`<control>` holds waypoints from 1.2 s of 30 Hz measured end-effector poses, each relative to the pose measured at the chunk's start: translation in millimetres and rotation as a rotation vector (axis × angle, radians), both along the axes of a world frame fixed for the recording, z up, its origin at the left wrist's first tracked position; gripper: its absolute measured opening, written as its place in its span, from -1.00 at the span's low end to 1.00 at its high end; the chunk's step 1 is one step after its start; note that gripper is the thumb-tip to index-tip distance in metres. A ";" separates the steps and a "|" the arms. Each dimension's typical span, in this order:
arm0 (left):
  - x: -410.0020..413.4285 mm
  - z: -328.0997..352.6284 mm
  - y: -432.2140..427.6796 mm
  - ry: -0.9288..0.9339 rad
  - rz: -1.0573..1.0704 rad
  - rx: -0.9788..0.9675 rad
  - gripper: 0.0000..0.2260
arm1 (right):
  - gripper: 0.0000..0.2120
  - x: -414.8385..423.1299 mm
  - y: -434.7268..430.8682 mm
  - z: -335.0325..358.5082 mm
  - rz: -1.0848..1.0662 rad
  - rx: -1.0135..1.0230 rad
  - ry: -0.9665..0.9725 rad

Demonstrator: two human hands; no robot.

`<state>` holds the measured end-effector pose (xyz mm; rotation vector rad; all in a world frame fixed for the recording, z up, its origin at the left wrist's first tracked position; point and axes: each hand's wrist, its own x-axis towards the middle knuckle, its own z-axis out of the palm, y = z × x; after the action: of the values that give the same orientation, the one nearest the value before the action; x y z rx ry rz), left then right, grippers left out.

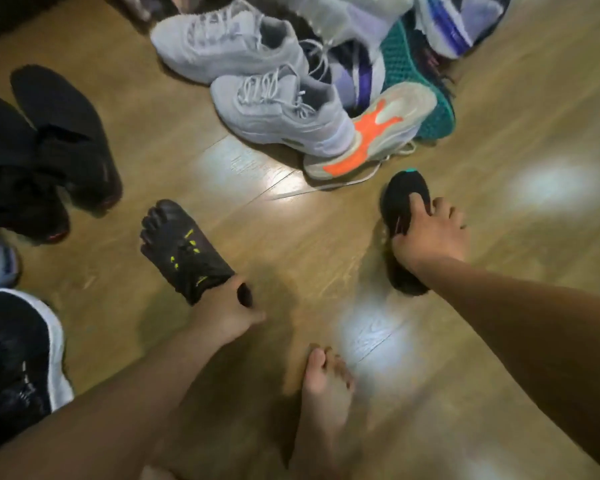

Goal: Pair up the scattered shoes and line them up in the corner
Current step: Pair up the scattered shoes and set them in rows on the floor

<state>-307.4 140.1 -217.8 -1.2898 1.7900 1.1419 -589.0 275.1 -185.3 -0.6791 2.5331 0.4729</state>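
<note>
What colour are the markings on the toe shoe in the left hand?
Neon yellow-green, on a black toe shoe; the head view shows it best.

Domestic interior, most likely a room of a home. Grounds: a wood-look plank floor (pixel 146 157) with visible board joints and patches of lamp glare (pixel 551 185), and personal footwear lying loose directly on the boards. The footwear is mixed in kind and colour. A grey trainer (pixel 222 43) and a second grey trainer (pixel 284 112) lie against a heap. The heap includes a teal shoe (pixel 409 74) with an orange-marked sole and a blue-striped trainer (pixel 444 26). Black shoes (pixel 70 126) sit at left and a white-soled black trainer (pixel 11 362) at lower left. A toe shoe (pixel 184 247) and a teal-tipped shoe (pixel 404 195) are apart from the heap. A bare foot (pixel 323 393) stands on the boards. Which room it is cannot be told.
</note>
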 end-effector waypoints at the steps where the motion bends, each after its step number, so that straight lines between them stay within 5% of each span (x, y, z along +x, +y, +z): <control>1: -5.8 -4.3 1.1 -0.017 0.049 -0.017 -0.39 | -0.25 -18.1 13.6 0.0 -0.048 0.065 -0.038; 3: -12.5 -6.9 1.4 -0.048 0.177 -0.062 -0.64 | -0.21 -41.1 32.9 -5.8 -0.240 0.055 -0.185; 6: -12.9 0.8 -2.5 -0.094 0.321 -0.131 -0.64 | -0.45 -49.0 41.2 -15.3 -0.449 -0.118 -0.398; 9: -7.1 18.8 -8.0 -0.077 0.295 -0.295 -0.67 | -0.57 -48.4 39.6 -14.9 -0.485 -0.195 -0.358; 14: -13.2 49.0 -27.4 0.012 -0.018 -0.354 -0.62 | -0.72 -58.6 26.2 -4.6 -0.215 -0.021 -0.385; 18: -36.3 66.5 -43.4 0.080 -0.012 -0.380 -0.69 | -0.79 -93.5 11.9 12.9 -0.153 0.051 -0.395; 21: -53.0 69.3 -58.7 0.087 0.022 -0.291 -0.73 | -0.96 -124.1 7.2 35.9 -0.133 0.045 -0.354; 31: -93.7 104.7 -92.6 0.056 0.096 0.017 -0.75 | -0.87 -241.3 -13.9 85.4 -0.217 0.044 -0.112; 36: -89.3 99.8 -105.4 -0.077 0.117 0.109 -0.70 | -0.80 -274.4 -26.7 62.6 -0.359 0.088 -0.292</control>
<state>-396.6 34.7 -118.0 -1.3696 1.5928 1.2190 -863.3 248.4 -122.7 -0.2303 2.2726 0.3289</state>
